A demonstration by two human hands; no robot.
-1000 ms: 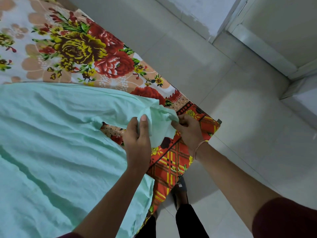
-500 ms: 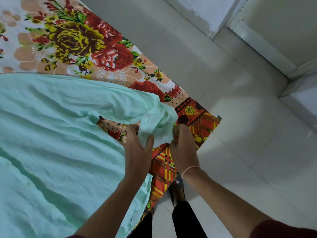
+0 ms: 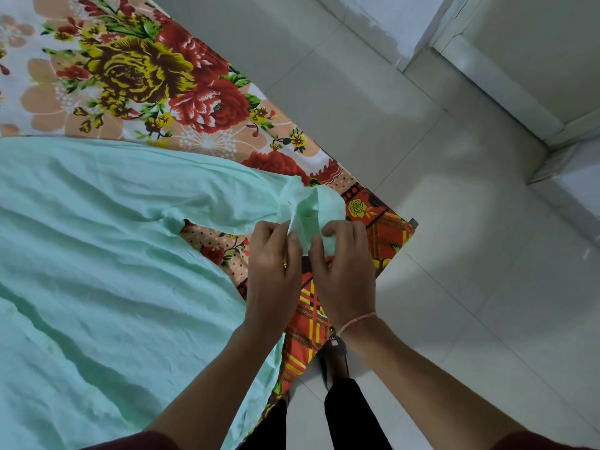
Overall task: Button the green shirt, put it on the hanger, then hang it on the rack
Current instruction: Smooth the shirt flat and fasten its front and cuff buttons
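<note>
Left hand [image 3: 272, 267] and right hand [image 3: 344, 264] both pinch the sleeve cuff [image 3: 311, 206] of the pale green cotton shirt [image 3: 97, 254] on the floral bedsheet [image 3: 146, 76]; still buttoning, hanger and rack steps left, neither visible.

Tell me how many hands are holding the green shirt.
2. The left hand pinches the bunched end of the green shirt from the left. The right hand grips the same end from the right, over the floral bedsheet corner.
</note>
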